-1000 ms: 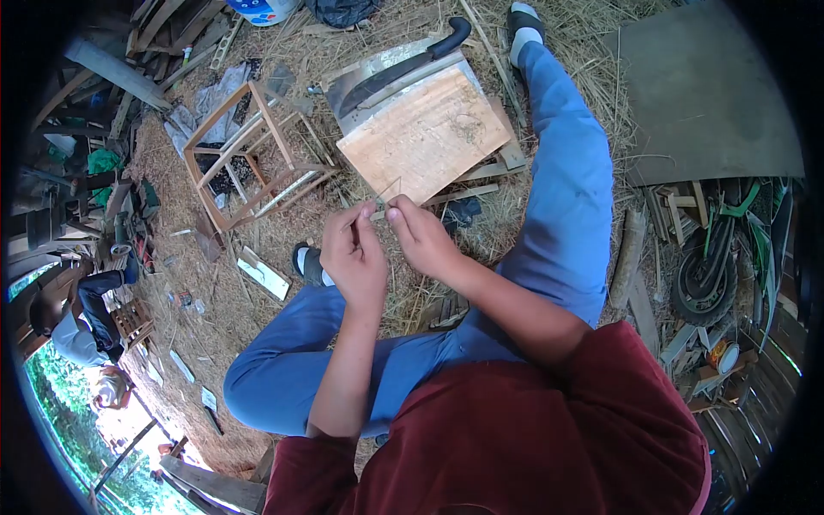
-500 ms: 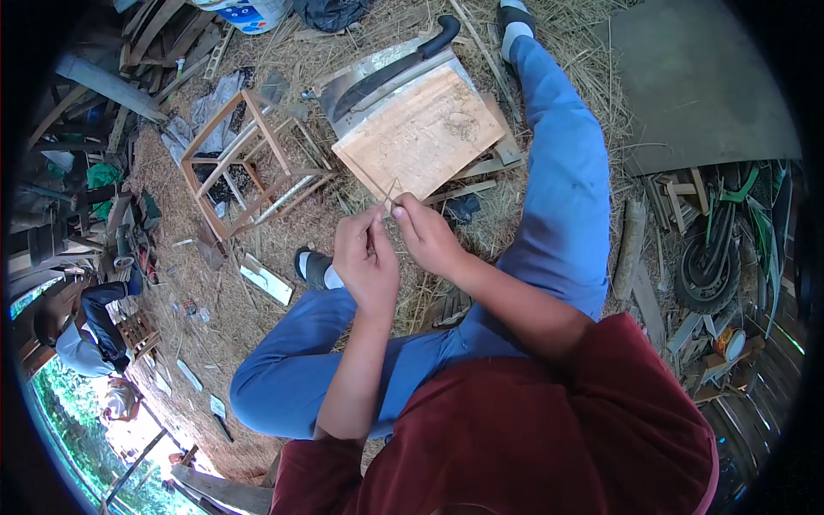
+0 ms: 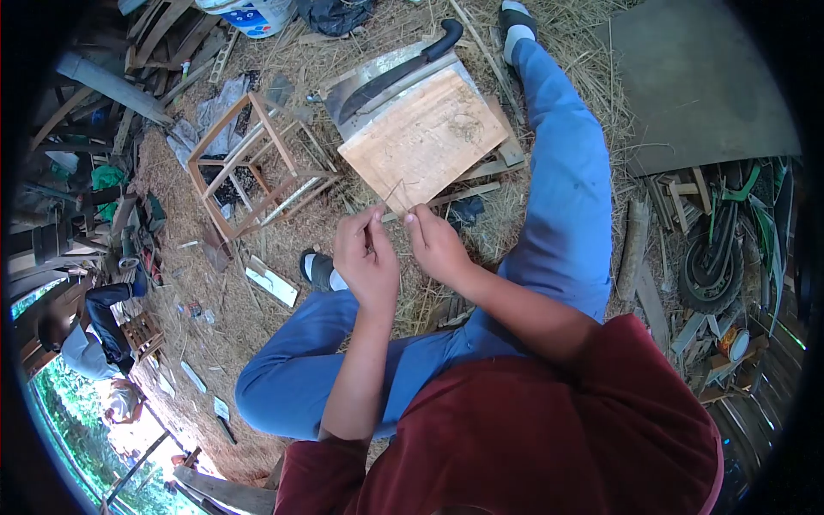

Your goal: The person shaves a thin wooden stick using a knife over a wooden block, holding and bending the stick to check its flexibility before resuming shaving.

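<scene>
Head view | left hand [image 3: 367, 253], right hand [image 3: 439, 247]: grip pinching thin strands [image 3: 401, 188] | lower ends hidden

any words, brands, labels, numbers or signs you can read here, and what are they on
No text can be read in this view.
White bucket, top: blue and red printing, partly cut off by the picture edge, too small and blurred to read.
Can, right: coloured label, too small to read.
Machete, wooden board and dark red shirt: no lettering visible.
</scene>
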Available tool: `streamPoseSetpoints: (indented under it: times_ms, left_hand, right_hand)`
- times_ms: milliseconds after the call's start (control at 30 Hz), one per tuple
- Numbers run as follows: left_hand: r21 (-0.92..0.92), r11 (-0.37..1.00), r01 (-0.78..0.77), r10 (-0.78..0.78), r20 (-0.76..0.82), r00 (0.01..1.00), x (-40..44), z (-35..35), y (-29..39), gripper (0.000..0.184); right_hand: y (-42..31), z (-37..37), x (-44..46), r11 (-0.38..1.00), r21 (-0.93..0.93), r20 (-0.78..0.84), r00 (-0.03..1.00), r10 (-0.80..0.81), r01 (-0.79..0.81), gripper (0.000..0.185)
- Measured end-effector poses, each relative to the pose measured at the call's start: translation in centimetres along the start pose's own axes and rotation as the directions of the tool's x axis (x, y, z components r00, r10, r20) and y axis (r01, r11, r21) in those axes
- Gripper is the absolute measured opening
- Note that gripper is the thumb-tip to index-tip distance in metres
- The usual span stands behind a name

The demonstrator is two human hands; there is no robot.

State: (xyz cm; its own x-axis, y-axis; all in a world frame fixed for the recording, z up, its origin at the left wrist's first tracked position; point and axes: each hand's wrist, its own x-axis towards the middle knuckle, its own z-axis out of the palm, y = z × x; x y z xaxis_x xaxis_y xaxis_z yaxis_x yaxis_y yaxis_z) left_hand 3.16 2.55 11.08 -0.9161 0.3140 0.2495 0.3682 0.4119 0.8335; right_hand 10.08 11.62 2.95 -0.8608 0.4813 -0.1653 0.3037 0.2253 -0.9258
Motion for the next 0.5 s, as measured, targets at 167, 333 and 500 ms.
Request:
streamPoseSetpoints:
  times_ms: [167,333,500]
  left_hand:
    - [-0.098,0.995,-0.035,0.031,-0.043,0.999,0.2,0.3,-0.7,0.009]
    - [-0.222,0.973,0.057,-0.072,-0.061,0.996,0.6,0.0,-0.9,0.01]
    - [-0.359,0.921,0.154,-0.194,-0.076,0.978,1.0,-0.4,-1.6,0.01]
  right_hand:
    - [-0.7,-0.6,-0.3,0.982,0.0,0.002,0.982,0.19,-0.19,0.039]
    - [3.0,2.1,-0.5,0.952,-0.048,-0.018,0.953,0.303,-0.303,0.045]
    - [2.4,1.0,0.3,0.949,0.052,0.033,0.95,0.31,-0.312,0.046]
